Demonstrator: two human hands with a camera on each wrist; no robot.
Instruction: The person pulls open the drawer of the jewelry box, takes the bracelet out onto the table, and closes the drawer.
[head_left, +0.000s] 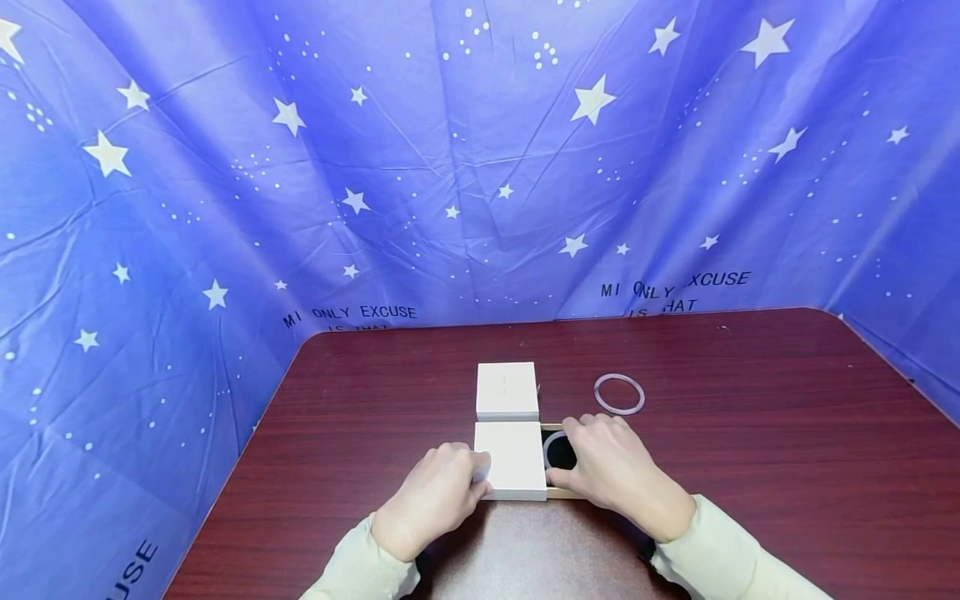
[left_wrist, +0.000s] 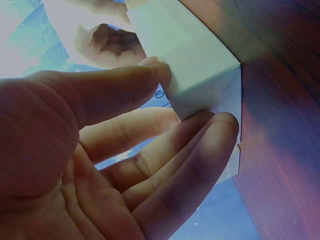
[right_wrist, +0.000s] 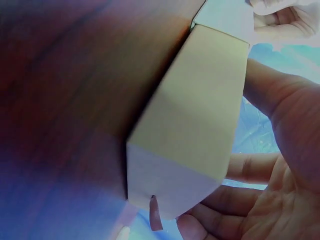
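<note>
In the head view a white box sleeve (head_left: 508,461) lies flat on the table, with its drawer (head_left: 564,493) slid partly out to the right. My left hand (head_left: 437,492) holds the sleeve's left end, thumb near its edge and fingers against the end face. Inside the drawer is a pale bangle (head_left: 551,451) around a black insert (head_left: 560,452). My right hand (head_left: 613,463) reaches over the drawer, thumb and fingers at opposite sides of the bangle; its fingertips are partly hidden. A short ribbon tab (right_wrist: 155,214) sticks out of the drawer's end in the right wrist view.
A second white box (head_left: 507,389) stands just behind the sleeve. Another pale lilac bangle (head_left: 619,394) lies on the dark red table (head_left: 750,450), right of that box. A blue curtain with stars (head_left: 465,167) hangs behind and along both sides.
</note>
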